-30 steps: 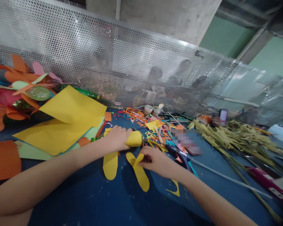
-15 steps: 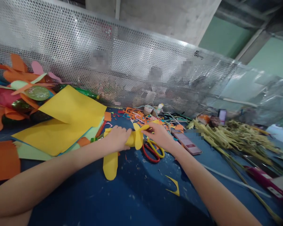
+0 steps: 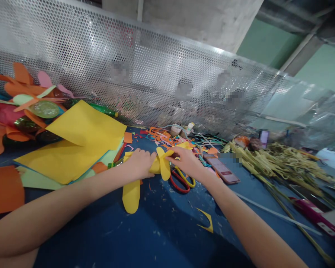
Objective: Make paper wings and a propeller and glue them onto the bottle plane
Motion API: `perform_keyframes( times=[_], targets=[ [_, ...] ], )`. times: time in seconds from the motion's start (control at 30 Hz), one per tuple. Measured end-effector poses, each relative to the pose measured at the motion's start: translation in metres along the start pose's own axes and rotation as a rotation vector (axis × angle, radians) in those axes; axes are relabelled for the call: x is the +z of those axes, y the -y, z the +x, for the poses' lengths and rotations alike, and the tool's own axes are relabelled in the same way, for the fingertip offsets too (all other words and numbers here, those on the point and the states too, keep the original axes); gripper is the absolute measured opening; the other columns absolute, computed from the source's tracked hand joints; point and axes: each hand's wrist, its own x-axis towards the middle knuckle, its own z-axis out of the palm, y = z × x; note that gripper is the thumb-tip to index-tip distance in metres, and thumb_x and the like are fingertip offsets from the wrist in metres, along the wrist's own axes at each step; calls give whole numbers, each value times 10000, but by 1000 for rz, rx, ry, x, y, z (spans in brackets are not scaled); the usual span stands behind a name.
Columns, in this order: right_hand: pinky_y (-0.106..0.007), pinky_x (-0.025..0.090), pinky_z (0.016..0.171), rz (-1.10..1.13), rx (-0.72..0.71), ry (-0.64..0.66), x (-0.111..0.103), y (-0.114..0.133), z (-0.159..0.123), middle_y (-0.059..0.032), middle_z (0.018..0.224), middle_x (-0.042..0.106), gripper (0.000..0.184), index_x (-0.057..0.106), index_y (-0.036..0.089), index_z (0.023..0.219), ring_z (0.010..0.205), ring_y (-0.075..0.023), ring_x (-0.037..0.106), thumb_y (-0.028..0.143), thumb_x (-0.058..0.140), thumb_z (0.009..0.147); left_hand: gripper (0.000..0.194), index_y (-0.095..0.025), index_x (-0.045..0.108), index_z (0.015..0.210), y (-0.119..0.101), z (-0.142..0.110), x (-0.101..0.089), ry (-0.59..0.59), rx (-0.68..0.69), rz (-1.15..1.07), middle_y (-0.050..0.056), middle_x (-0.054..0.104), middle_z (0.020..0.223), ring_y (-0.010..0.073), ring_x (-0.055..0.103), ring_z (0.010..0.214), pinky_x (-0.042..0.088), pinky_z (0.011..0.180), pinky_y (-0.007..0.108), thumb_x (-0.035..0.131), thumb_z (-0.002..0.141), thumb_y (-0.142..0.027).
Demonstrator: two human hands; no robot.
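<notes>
Over the middle of the blue table, my left hand point(image 3: 141, 163) is wrapped round a yellow paper cutout point(image 3: 163, 163) with rounded, petal-like strips. My right hand point(image 3: 185, 160) pinches one strip of it between thumb and fingers. Below my left hand hangs or lies another rounded yellow paper strip point(image 3: 131, 197); whether it joins the held piece is hidden. The green neck of a bottle point(image 3: 113, 164) shows just left of my left hand. Scissors with red and yellow handles point(image 3: 181, 182) lie under my right hand, their blades mostly out of sight.
Yellow paper sheets point(image 3: 86, 130) and bottles with orange paper petals point(image 3: 22, 89) fill the left. Behind my hands lie paper scraps point(image 3: 167, 137). To the right are a phone point(image 3: 222, 169), dried husks point(image 3: 279, 160) and a magenta tool point(image 3: 318, 216). A perforated metal screen point(image 3: 156, 67) stands behind.
The petal-like strips between my hands have tilted slightly, and my right fingers have shifted a little on the strip. Both hands keep their hold; the rest looks the same.
</notes>
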Motion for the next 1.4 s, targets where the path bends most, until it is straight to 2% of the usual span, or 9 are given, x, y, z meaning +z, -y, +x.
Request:
perform_keyframes(
  times=[0.57,0.7,0.83,0.93,1.1,1.2,1.3,1.4],
  targets=[
    [-265,400,661,-39,-1,1,4,1,0,-42,812,651,94,628,160,842,737,-174,575,238,606,796,583,-133,486,1118,0,0,-2,-3,-3,-26,132,649,894,310,603,829,394,737,397,607,675,-491],
    [-261,394,641,-25,-7,-3,4,1,0,-34,779,638,69,625,162,810,711,-168,565,226,610,790,616,-111,482,1138,0,1,-1,1,-8,-35,150,645,905,328,600,833,390,740,410,614,669,-488],
    [-290,407,661,5,-1,-17,6,1,0,-47,788,640,69,623,160,807,722,-182,564,222,612,779,840,-55,374,1262,1,2,0,6,-35,-51,187,644,930,350,598,854,390,738,403,629,630,-547],
    [-305,436,686,67,6,-18,7,-1,0,-42,804,647,67,625,170,823,725,-178,578,203,610,767,1029,-61,246,1354,1,2,-2,31,-52,-69,188,656,906,356,606,832,393,710,389,618,585,-633],
    [-280,492,747,263,-4,10,0,-11,-5,-39,995,637,352,551,192,1069,820,-146,607,100,574,731,1147,-100,39,1429,2,3,-13,50,-38,-110,179,668,937,351,594,878,374,780,408,626,591,-619],
    [-307,502,766,349,23,8,-2,-22,-10,-66,1061,609,406,540,182,1093,887,-163,592,52,528,709,1176,-80,-10,1429,4,3,-18,44,-68,-156,170,676,896,357,591,874,387,761,403,620,597,-622],
    [-343,501,790,403,54,2,4,-31,-16,-78,1095,589,334,555,185,1063,910,-177,589,104,531,741,1091,-164,31,1439,9,3,-19,39,-43,-187,143,665,932,336,596,864,414,729,384,581,631,-648],
    [-344,499,818,468,60,7,15,-33,-20,-69,1130,562,295,540,201,1063,925,-166,594,146,525,774,857,-284,272,1392,14,4,-15,-28,38,-205,141,574,1144,337,549,992,411,807,424,523,675,-680]
  ],
)
